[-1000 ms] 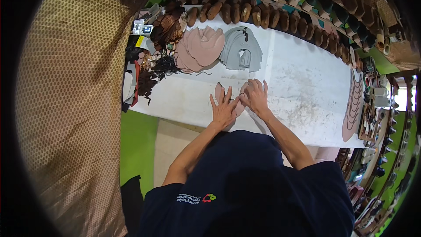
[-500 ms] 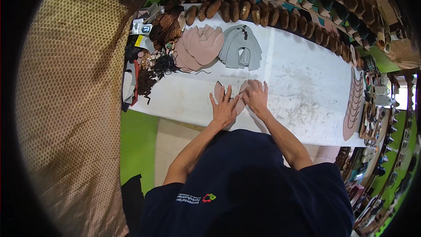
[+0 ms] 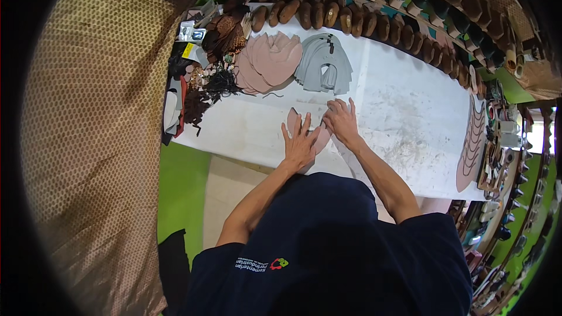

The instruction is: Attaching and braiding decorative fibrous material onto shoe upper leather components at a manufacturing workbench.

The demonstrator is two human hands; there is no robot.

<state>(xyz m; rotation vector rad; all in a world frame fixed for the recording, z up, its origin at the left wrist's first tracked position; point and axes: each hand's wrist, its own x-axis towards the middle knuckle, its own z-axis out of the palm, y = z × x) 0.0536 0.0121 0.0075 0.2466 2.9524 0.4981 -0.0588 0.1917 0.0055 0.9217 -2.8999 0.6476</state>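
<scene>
A pink curved shoe-upper piece point(image 3: 321, 140) lies on the white tabletop in front of me, partly hidden by both hands. My left hand point(image 3: 300, 145) rests on it with the fingers spread, pressing it down. On the right side of the piece, my right hand point(image 3: 342, 122) has its fingers bent and bunched at the edge, with the thumb toward the left hand. The edge under those right fingertips is mostly covered. Beyond my hands lie a fanned stack of pink pieces point(image 3: 269, 61) and a stack of grey arched pieces point(image 3: 313, 61).
Black cords point(image 3: 221, 83) and brown scraps crowd the table's left end. A row of brown shoe lasts point(image 3: 345, 20) lines the back edge. Overlapping pink pieces point(image 3: 470, 146) lie at the right end. A patterned curtain point(image 3: 99, 140) hangs at the left.
My right hand has shifted slightly up and away from my left hand, baring more of the pink piece between them. The left hand keeps its place. The view has tilted slightly.
</scene>
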